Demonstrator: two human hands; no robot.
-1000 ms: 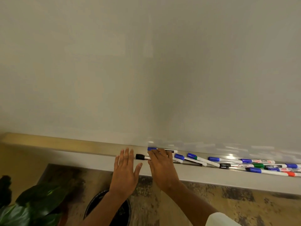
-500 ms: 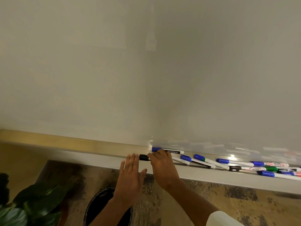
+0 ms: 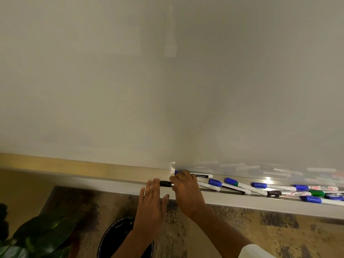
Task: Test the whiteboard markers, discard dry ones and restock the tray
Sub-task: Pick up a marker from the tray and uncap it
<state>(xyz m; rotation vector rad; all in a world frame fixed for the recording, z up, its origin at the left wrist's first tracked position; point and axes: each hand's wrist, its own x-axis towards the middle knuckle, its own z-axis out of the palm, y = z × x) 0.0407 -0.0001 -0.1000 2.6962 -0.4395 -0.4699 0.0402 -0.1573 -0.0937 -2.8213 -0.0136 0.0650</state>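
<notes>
A blank whiteboard (image 3: 167,81) fills the upper view. Below it runs a metal tray (image 3: 242,201) holding several markers with blue, green and black caps. My right hand (image 3: 186,190) curls its fingers around a black-capped marker (image 3: 165,183) at the tray's left end; only the cap shows past my fingers. My left hand (image 3: 151,203) is flat with straight fingers, its fingertips at the tray's front edge just left of the black cap. A blue-capped marker (image 3: 202,176) lies behind my right hand against the board.
A black waste bin (image 3: 113,237) stands on the floor below my left forearm. Green plant leaves (image 3: 42,237) fill the lower left corner. More markers (image 3: 314,193) crowd the tray's right end.
My right hand's fingers have curled tighter over the black-capped marker at the tray's left end. My left hand stays flat beside it.
</notes>
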